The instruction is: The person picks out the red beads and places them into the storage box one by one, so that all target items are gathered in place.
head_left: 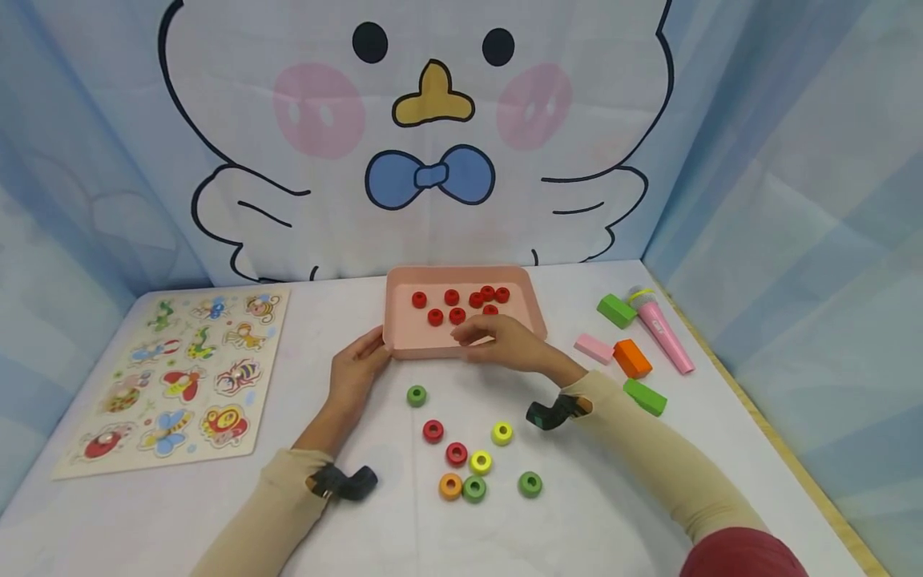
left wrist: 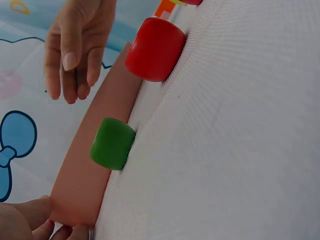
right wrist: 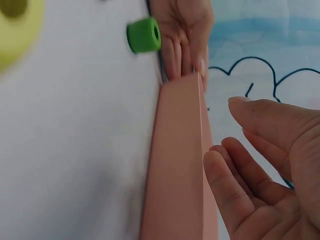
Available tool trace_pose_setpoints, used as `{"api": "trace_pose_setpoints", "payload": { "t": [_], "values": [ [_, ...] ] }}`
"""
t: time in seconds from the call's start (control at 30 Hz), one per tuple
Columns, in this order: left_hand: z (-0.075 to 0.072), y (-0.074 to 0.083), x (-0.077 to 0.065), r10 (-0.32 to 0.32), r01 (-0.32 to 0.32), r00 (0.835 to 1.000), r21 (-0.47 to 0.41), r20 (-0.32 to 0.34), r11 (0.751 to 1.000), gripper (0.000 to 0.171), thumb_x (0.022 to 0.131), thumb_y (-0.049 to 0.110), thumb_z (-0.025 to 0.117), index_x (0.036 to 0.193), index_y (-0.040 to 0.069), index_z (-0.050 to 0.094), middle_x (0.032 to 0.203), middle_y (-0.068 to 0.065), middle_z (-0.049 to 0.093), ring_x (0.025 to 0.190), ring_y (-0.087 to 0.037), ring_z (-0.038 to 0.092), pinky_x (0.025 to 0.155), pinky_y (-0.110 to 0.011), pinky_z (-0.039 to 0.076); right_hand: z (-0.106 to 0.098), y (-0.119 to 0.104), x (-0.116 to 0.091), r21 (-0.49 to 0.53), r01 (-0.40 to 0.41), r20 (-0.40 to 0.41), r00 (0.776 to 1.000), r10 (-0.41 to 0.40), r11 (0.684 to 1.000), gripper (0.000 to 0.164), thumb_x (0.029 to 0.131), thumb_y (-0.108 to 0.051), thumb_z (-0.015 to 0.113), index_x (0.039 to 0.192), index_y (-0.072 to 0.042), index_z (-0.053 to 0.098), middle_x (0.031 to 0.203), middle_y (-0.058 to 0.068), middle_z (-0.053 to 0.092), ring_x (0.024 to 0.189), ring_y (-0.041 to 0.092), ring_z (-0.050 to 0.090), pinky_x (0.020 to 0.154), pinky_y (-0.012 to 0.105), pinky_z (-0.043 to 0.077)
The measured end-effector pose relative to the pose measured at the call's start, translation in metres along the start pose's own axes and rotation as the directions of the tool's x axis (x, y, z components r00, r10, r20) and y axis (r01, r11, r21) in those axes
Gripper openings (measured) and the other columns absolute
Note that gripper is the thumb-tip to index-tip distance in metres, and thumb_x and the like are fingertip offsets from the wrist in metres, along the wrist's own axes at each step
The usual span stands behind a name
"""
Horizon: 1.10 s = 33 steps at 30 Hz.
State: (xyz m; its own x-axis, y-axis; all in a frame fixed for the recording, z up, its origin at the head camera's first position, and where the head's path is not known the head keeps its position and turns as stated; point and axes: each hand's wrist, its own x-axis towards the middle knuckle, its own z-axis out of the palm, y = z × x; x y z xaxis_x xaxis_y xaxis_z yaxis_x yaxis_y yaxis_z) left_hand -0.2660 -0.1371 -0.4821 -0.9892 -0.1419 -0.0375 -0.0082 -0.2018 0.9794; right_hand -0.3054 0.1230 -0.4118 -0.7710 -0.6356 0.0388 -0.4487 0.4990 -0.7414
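A pink tray [head_left: 425, 353] stands at the back middle of the table with several red beads [head_left: 451, 297] in it. My left hand [head_left: 356, 370] holds its front left corner, with the thumb at the rim and the fingers against the wall. Over the tray's front right part is my right hand [head_left: 508, 344], its fingers loosely bent and apart from the thumb. Nothing shows between them in the right wrist view. Just in front of the tray, a green bead [head_left: 417, 396] lies on the table, and a red bead [left wrist: 156, 50] is nearby.
Closer to me lie red, yellow [head_left: 481, 462], green and orange [head_left: 450, 486] beads. An insect picture puzzle board [head_left: 270, 385] is at the left. On the right are green, pink and orange blocks [head_left: 632, 359] and a pink toy microphone [head_left: 667, 336]. A printed curtain [head_left: 433, 232] hangs behind.
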Motion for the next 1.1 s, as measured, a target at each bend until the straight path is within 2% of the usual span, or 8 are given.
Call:
{"api": "trace_pose_setpoints", "payload": {
  "t": [0.13, 0.3, 0.53, 0.8, 1.1],
  "values": [
    [-0.001, 0.000, 0.000, 0.003, -0.003, 1.000, 0.009, 0.004, 1.000, 0.049, 0.094, 0.004, 0.065, 0.140, 0.000, 0.051, 0.141, -0.016, 0.052, 0.127, -0.021, 0.052, 0.098, -0.021, 0.047, 0.011, -0.003, -0.012, 0.083, 0.026, 0.045, 0.999, -0.030, 0.996, 0.036, 0.090, -0.010, 0.073, 0.124, -0.001, 0.063, 0.119, 0.013, 0.065, 0.110, 0.020, 0.062, 0.093, 0.028, 0.053],
    [-0.002, -0.001, 0.000, 0.006, -0.006, 1.000, 0.018, 0.001, 1.000, 0.049, 0.093, 0.005, 0.066, 0.140, 0.000, 0.052, 0.141, -0.016, 0.052, 0.127, -0.021, 0.052, 0.098, -0.021, 0.047, 0.024, -0.005, -0.023, 0.142, 0.059, 0.156, 0.984, -0.081, 0.988, 0.037, 0.090, -0.010, 0.072, 0.124, 0.001, 0.062, 0.120, 0.015, 0.064, 0.111, 0.022, 0.062, 0.093, 0.027, 0.053],
    [-0.002, -0.002, 0.000, -0.002, 0.001, 1.000, 0.016, 0.004, 1.000, 0.050, 0.093, 0.006, 0.066, 0.141, 0.002, 0.052, 0.142, -0.013, 0.052, 0.128, -0.017, 0.051, 0.098, -0.019, 0.047, 0.045, -0.010, -0.035, 0.171, 0.012, 0.284, 0.957, -0.061, 0.985, 0.037, 0.088, -0.013, 0.075, 0.122, -0.005, 0.065, 0.118, 0.004, 0.065, 0.108, 0.017, 0.061, 0.093, 0.024, 0.053],
    [-0.002, -0.003, 0.002, 0.005, -0.005, 1.000, 0.011, 0.019, 1.000, 0.049, 0.094, 0.005, 0.065, 0.141, -0.001, 0.050, 0.143, -0.015, 0.050, 0.130, -0.020, 0.049, 0.099, -0.021, 0.046, 0.060, -0.010, -0.036, 0.196, 0.012, 0.313, 0.947, -0.074, 0.980, 0.034, 0.087, -0.010, 0.076, 0.120, -0.008, 0.066, 0.114, -0.004, 0.064, 0.105, 0.011, 0.061, 0.090, 0.023, 0.054],
    [0.000, -0.001, -0.001, 0.007, -0.007, 1.000, 0.011, 0.012, 1.000, 0.049, 0.094, 0.005, 0.065, 0.140, 0.000, 0.051, 0.142, -0.015, 0.051, 0.129, -0.019, 0.050, 0.099, -0.020, 0.046, 0.067, -0.012, -0.031, 0.118, 0.016, 0.315, 0.948, -0.053, 0.993, 0.031, 0.087, -0.014, 0.077, 0.117, -0.015, 0.068, 0.111, -0.008, 0.062, 0.101, 0.007, 0.060, 0.089, 0.021, 0.053]
  ]
}}
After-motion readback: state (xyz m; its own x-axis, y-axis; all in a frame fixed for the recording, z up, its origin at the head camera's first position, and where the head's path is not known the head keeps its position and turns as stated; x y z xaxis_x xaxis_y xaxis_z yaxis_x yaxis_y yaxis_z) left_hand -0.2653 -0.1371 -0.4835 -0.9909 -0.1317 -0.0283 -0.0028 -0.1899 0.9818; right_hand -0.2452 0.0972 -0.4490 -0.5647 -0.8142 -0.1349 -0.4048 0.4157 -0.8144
